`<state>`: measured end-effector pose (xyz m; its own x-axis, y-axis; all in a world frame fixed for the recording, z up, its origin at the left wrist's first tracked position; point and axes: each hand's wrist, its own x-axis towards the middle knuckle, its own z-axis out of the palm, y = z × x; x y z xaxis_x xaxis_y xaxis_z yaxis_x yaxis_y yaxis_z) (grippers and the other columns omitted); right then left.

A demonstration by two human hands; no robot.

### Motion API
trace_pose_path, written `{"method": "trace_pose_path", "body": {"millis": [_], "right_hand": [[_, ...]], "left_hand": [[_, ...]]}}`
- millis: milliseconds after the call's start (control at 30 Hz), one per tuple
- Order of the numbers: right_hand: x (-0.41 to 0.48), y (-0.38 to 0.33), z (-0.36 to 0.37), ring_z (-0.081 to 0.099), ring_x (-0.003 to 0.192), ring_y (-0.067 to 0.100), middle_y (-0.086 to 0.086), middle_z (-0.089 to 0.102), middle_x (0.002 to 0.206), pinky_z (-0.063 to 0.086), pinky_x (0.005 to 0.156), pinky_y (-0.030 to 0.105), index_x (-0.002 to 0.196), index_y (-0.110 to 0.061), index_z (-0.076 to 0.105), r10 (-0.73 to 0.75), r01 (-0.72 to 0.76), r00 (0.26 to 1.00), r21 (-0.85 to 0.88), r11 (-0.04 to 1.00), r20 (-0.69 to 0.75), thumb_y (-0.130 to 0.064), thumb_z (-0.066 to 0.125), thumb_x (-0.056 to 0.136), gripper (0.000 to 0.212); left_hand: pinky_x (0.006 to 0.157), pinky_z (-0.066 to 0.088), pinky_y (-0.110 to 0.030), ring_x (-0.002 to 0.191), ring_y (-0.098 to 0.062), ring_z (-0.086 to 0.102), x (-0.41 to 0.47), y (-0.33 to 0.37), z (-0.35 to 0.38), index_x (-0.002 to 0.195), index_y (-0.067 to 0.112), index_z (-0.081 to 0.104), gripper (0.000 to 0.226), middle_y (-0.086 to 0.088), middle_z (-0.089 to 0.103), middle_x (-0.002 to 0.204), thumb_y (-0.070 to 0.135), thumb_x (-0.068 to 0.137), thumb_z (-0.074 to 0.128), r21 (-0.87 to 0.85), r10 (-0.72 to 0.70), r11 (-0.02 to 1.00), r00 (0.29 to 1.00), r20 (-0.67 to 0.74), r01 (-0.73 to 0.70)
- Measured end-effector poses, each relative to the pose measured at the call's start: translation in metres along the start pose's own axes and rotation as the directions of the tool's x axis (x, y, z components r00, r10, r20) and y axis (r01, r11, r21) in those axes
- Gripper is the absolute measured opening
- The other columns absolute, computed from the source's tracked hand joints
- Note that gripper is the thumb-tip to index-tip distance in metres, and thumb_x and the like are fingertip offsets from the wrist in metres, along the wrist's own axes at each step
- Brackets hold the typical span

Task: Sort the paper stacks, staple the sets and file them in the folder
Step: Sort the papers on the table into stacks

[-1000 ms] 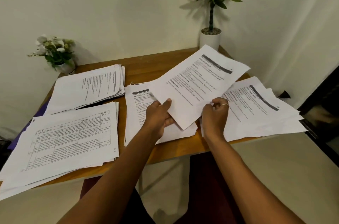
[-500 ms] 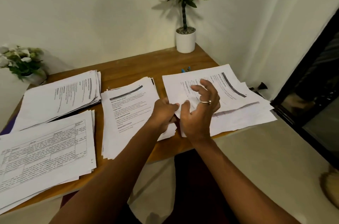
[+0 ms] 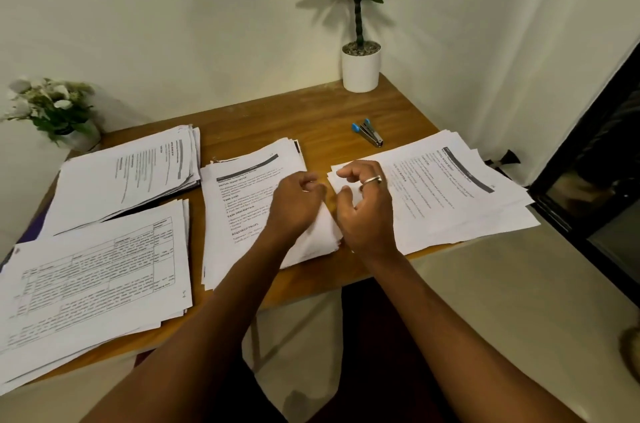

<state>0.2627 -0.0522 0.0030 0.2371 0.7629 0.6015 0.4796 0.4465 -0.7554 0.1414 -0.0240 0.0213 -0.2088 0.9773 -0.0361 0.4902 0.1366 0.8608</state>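
Stapler (image 3: 367,132) diagonal, mouth apparently far-left

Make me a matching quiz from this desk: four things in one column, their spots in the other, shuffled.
Things:
1 stapler
2 tall plant
3 flowers
4 grid-printed stack

Spots:
A far left corner
B near left
C far right corner
D bare wood, just nearer than the tall plant

Pairs: 1-D, 2-C, 3-A, 4-B
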Motion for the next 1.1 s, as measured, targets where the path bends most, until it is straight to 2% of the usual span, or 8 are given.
{"method": "trace_pose_path", "body": {"millis": [67, 133, 233, 433, 500, 700, 867, 1100], "right_hand": [[0.001, -0.005, 0.009, 0.061, 0.108, 0.015, 0.003, 0.066, 0.121, 0.047, 0.091, 0.008, 0.116, -0.016, 0.065, 0.102, -0.094, 0.977, -0.053, 0.994, 0.187, -0.009, 0.069, 0.091, 0.026], [0.001, -0.004, 0.023, 0.054, 0.123, 0.017, 0.000, 0.059, 0.137, 0.046, 0.103, 0.024, 0.128, -0.023, 0.061, 0.247, -0.191, 0.888, -0.176, 0.966, 0.387, -0.017, 0.068, 0.095, 0.035], [-0.002, 0.002, 0.041, 0.048, 0.133, 0.019, -0.002, 0.050, 0.149, 0.041, 0.109, 0.032, 0.138, -0.029, 0.054, 0.347, -0.197, 0.788, -0.325, 0.925, 0.509, -0.029, 0.069, 0.095, 0.046], [-0.002, 0.002, 0.059, 0.054, 0.124, 0.021, 0.000, 0.061, 0.138, 0.034, 0.100, 0.025, 0.133, -0.028, 0.059, 0.342, -0.184, 0.831, -0.363, 0.913, 0.438, -0.027, 0.070, 0.094, 0.041], [-0.002, 0.000, 0.061, 0.056, 0.120, 0.022, -0.001, 0.063, 0.135, 0.031, 0.097, 0.023, 0.130, -0.029, 0.060, 0.331, -0.191, 0.853, -0.348, 0.918, 0.403, -0.027, 0.071, 0.093, 0.038], [0.005, -0.007, 0.059, 0.059, 0.126, 0.021, 0.001, 0.058, 0.143, 0.051, 0.098, 0.031, 0.137, -0.025, 0.055, 0.348, -0.289, 0.835, -0.199, 0.936, 0.425, -0.022, 0.078, 0.090, 0.052], [0.019, -0.009, 0.053, 0.057, 0.131, 0.026, 0.002, 0.055, 0.148, 0.050, 0.099, 0.035, 0.147, -0.024, 0.046, 0.465, -0.427, 0.735, -0.197, 0.883, 0.493, -0.021, 0.076, 0.091, 0.064], [0.020, -0.001, 0.039, 0.059, 0.123, 0.017, -0.004, 0.061, 0.137, 0.049, 0.087, 0.025, 0.141, -0.022, 0.049, 0.569, -0.629, 0.696, -0.013, 0.778, 0.438, -0.019, 0.065, 0.098, 0.046]], "left_hand": [[0.096, 0.042, -0.027, 0.116, -0.010, 0.056, 0.004, -0.017, -0.020, 0.129, 0.021, 0.068, 0.031, 0.004, 0.063, 0.137, 0.024, 0.098, 0.063, 0.022, 0.008, 1.000, 0.996, -0.091, -0.006], [0.096, 0.043, -0.023, 0.116, -0.009, 0.056, 0.007, -0.036, -0.038, 0.126, 0.021, 0.068, 0.028, 0.004, 0.063, 0.136, 0.022, 0.099, 0.062, 0.009, 0.001, 1.000, 0.987, -0.160, 0.000], [0.084, 0.043, -0.012, 0.110, -0.005, 0.055, 0.004, -0.062, -0.052, 0.123, 0.022, 0.068, 0.024, 0.005, 0.063, 0.133, 0.023, 0.100, 0.061, -0.060, -0.027, 0.998, 0.977, -0.213, 0.015], [0.095, 0.059, -0.044, 0.108, -0.020, 0.066, -0.007, -0.091, -0.051, 0.119, 0.023, 0.068, 0.020, 0.007, 0.068, 0.121, 0.026, 0.100, 0.063, -0.287, -0.106, 0.958, 0.957, -0.270, 0.025], [0.097, 0.058, -0.043, 0.110, -0.017, 0.065, -0.008, -0.089, -0.050, 0.118, 0.020, 0.068, 0.019, 0.008, 0.067, 0.120, 0.023, 0.100, 0.063, -0.287, -0.093, 0.958, 0.954, -0.284, 0.008], [0.098, 0.057, -0.035, 0.111, -0.015, 0.064, -0.009, -0.087, -0.050, 0.119, 0.017, 0.068, 0.019, 0.008, 0.066, 0.118, 0.020, 0.101, 0.062, -0.286, -0.066, 0.958, 0.955, -0.288, -0.020], [0.077, 0.062, -0.030, 0.107, -0.022, 0.069, -0.011, -0.084, -0.060, 0.119, 0.022, 0.067, 0.020, 0.007, 0.067, 0.125, 0.023, 0.099, 0.064, -0.383, -0.102, 0.924, 0.959, -0.264, -0.007], [0.100, 0.047, -0.030, 0.120, -0.013, 0.052, -0.014, -0.084, -0.082, 0.120, 0.029, 0.058, 0.028, 0.001, 0.057, 0.135, 0.027, 0.094, 0.069, -0.067, -0.011, 0.998, 0.896, -0.443, -0.020]]}}
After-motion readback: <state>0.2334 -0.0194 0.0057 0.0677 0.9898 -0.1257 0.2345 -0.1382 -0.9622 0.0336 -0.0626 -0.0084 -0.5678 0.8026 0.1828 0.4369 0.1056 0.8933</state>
